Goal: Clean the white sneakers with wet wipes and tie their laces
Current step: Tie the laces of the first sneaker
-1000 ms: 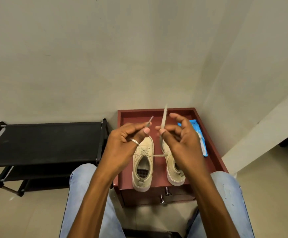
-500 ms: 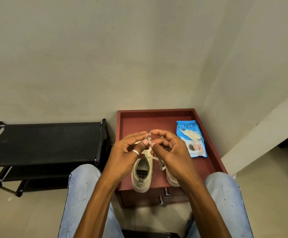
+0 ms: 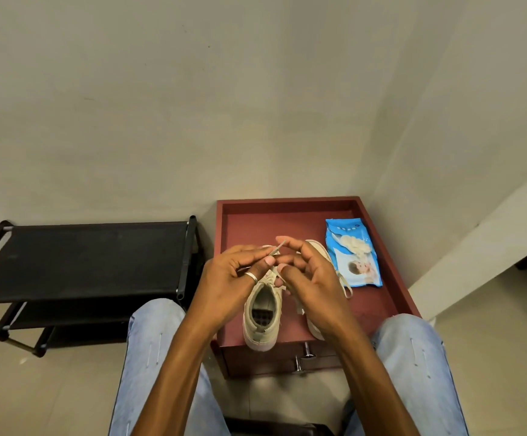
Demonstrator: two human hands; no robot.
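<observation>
Two off-white sneakers stand side by side on a dark red cabinet top (image 3: 381, 297). The left sneaker (image 3: 262, 313) shows its open heel; the right sneaker (image 3: 317, 247) is mostly hidden behind my right hand. Above the left sneaker's tongue my left hand (image 3: 229, 284), with a ring on one finger, pinches a lace end (image 3: 277, 248) that points up. My right hand (image 3: 310, 278) is curled close beside it, its fingers working the other lace; a loose lace piece (image 3: 299, 305) hangs below that hand. A blue pack of wet wipes (image 3: 355, 250) lies flat to the right.
A black shoe rack (image 3: 82, 256) stands to the left of the cabinet. Walls meet in a corner behind it. Two metal drawer knobs (image 3: 303, 357) stick out from the cabinet front. My knees in light jeans flank the cabinet.
Both hands came down from holding the laces raised and apart. They now meet close over the left sneaker's tongue, and the wipes pack is uncovered.
</observation>
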